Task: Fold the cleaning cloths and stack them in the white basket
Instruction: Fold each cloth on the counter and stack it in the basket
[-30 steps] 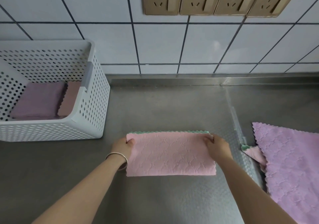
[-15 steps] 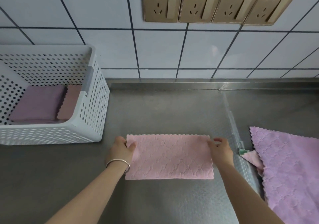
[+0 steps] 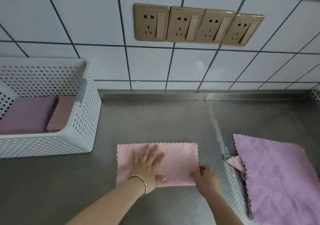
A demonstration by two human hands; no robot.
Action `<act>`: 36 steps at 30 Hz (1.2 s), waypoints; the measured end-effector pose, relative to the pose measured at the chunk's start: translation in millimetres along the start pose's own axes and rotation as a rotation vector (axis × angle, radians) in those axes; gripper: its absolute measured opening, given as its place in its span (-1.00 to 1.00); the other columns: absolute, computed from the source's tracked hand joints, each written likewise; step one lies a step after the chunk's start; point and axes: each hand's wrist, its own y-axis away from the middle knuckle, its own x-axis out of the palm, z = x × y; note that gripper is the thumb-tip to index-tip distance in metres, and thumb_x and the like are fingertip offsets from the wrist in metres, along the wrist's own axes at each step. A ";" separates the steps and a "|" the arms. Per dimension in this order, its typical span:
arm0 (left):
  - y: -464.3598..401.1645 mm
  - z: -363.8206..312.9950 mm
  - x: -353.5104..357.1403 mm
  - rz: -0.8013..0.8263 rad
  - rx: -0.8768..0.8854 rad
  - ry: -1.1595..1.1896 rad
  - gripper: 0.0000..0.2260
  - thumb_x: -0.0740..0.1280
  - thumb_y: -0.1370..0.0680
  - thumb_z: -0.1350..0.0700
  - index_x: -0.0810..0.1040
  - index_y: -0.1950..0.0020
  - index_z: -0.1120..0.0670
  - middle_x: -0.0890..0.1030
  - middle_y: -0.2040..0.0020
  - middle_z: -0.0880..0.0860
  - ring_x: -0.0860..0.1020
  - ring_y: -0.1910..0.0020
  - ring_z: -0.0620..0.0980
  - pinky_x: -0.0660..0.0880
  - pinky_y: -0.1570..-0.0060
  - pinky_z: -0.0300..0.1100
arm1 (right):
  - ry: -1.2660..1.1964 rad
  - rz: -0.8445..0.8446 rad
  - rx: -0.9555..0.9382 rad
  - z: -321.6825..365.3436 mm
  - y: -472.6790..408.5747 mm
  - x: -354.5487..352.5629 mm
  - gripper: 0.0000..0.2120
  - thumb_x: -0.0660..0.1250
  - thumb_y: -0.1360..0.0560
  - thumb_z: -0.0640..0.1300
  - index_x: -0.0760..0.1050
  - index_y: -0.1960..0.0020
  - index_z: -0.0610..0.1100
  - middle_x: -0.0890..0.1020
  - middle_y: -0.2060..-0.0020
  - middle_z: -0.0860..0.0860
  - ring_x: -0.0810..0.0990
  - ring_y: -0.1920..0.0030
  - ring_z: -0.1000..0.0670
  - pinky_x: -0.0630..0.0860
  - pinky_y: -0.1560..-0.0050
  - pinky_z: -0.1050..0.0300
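Observation:
A pink cloth [image 3: 178, 158], folded in half, lies flat on the steel counter in front of me. My left hand [image 3: 149, 164] presses flat on its left half with fingers spread. My right hand [image 3: 206, 178] pinches the cloth's near right corner. The white perforated basket [image 3: 83, 129] stands at the left against the wall and holds a folded purple cloth [image 3: 27, 115] and a folded pink cloth [image 3: 62, 112] side by side. A purple cloth [image 3: 277, 176] lies unfolded at the right, with a pink and green cloth corner [image 3: 233, 162] showing from under it.
The steel counter [image 3: 155, 120] has a raised seam [image 3: 218, 131] running from the back wall toward me, between the folded cloth and the purple one. A tiled wall with several gold sockets [image 3: 197, 26] rises behind.
My left hand has let go of the cloth's left edge and moved onto its top, flat. My right hand has dropped from the far right corner to the near right corner. The camera tilted up.

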 end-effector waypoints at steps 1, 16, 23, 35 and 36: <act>-2.2 1.3 -0.4 0.010 0.003 -0.023 -0.31 0.00 -0.51 -0.32 -0.30 -0.48 -0.16 -0.47 -0.43 -0.06 -0.46 -0.43 0.11 -0.27 -0.36 0.34 | 0.034 -0.011 0.001 0.6 1.4 1.7 -0.70 0.26 -0.47 -0.03 0.38 -0.15 -0.14 0.54 0.07 -0.04 0.47 0.09 -0.06 0.41 0.10 0.10; -9.0 1.5 -11.0 0.118 -0.031 -0.094 -0.19 0.09 -0.42 -0.42 -0.34 -0.46 -0.20 -0.45 -0.46 -0.01 -0.43 -0.44 0.15 -0.21 -0.30 0.43 | 0.173 -0.017 0.102 13.9 2.7 9.8 -0.61 0.26 -0.47 0.02 0.33 -0.22 -0.15 0.57 -0.08 -0.06 0.56 -0.09 -0.09 0.50 -0.03 0.04; -4.4 -5.7 -26.4 0.179 -0.055 -0.049 -0.02 0.25 -0.30 -0.43 -0.31 -0.47 -0.18 -0.42 -0.48 0.01 -0.42 -0.44 0.16 -0.16 -0.28 0.46 | 0.094 -0.030 -0.017 9.1 8.5 7.8 -0.74 0.24 -0.43 -0.09 0.49 -0.09 -0.12 0.55 0.16 -0.02 0.51 0.14 -0.04 0.41 0.20 0.15; -1.7 -7.0 -32.1 0.033 0.100 0.100 -0.18 0.22 -0.39 -0.28 -0.10 -0.52 -0.08 -0.20 -0.53 0.02 -0.16 -0.52 0.04 -0.03 -0.45 0.14 | -0.047 -0.293 -0.348 23.6 36.6 24.7 -0.83 0.31 -0.42 -0.18 0.33 0.08 -0.02 0.63 0.12 -0.14 0.59 0.14 -0.22 0.28 0.26 0.11; 0.3 -7.7 -34.3 -0.046 0.081 0.341 -0.28 0.22 -0.42 -0.19 0.00 -0.51 -0.08 0.04 -0.54 0.03 0.06 -0.50 -0.01 0.11 -0.43 0.01 | -0.058 -0.330 -0.417 28.0 39.8 29.9 -0.78 0.36 -0.35 -0.18 0.35 0.11 0.02 0.63 0.20 -0.10 0.62 0.22 -0.18 0.29 0.33 0.13</act>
